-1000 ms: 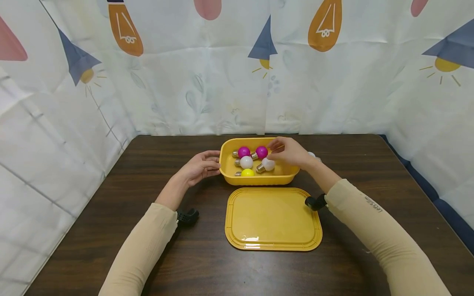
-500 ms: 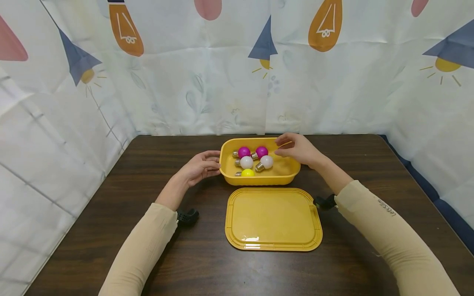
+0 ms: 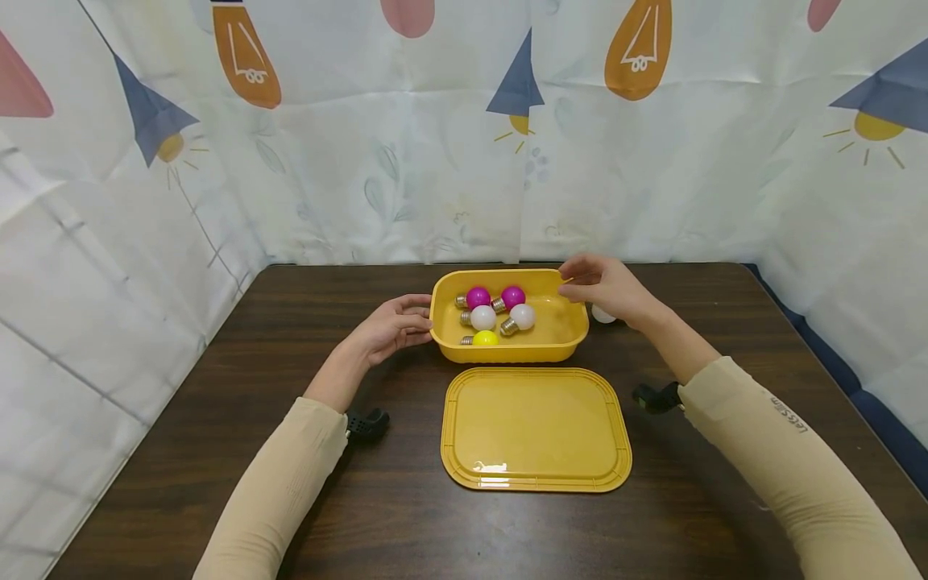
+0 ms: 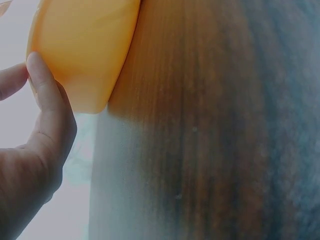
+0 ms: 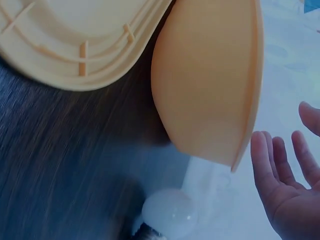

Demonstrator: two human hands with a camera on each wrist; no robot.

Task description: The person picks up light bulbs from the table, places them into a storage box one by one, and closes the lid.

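Note:
In the head view a yellow bin (image 3: 558, 351) holds two magenta bulbs (image 3: 478, 298), two white bulbs (image 3: 522, 316) and a yellow bulb (image 3: 485, 338), all lying on their sides. My left hand (image 3: 391, 329) rests at the bin's left end. The left wrist view shows its fingertips touching the bin's wall and rim, without curling round it. Over the bin's right end hovers my right hand (image 3: 605, 287), its fingers loosely bent and holding nothing. Under that hand, outside the bin, another white bulb (image 5: 170, 212) lies on the table, partly hidden in the head view.
A yellow lid (image 3: 536, 427) lies flat on the dark wooden table (image 3: 362, 499), just in front of the bin. A printed white curtain (image 3: 435, 161) hangs behind the table and along its sides. Dark bands with small devices sit on both wrists.
My right hand has moved right, away from the white bulb in the bin, which has settled slightly to the left. The left hand has kept its place.

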